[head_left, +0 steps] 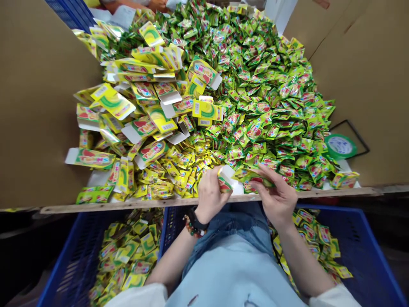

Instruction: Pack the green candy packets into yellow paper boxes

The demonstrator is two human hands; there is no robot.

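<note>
Far left: brown cardboard panel (38, 106). Lower left of the frame: blue crate (68, 260) with small yellow-green boxes (128, 251) in it, below the table edge (105, 207). Just above that edge: green packet strip (94, 195). Upper left to left of center: loose heap of flat-looking cartons (151, 119), several with white flaps out. Yellow packets (182, 166) lie at the foot of the heap, toward the center.

Left hand (211, 192), just below center: fingers curled, closed on the open carton (225, 184), white flap side facing right. Forearm comes up from the bottom, angled right; black band and beads (194, 230) on the wrist.

Green packets (252, 175) sit between the hands, left end at the carton's mouth. Right hand (277, 196), right of center: thumb and fingers pinched on those packets, barely open. Forearm comes up from lower right, angled left.

Behind the hands, center to upper right: big green packet pile (255, 85). Lower right: second blue crate (354, 247), more boxes (319, 238) inside. Right side: green tape roll (341, 146) beside the pile, single carton (345, 180) below it near the table edge. Far right: another cardboard panel (361, 68).
</note>
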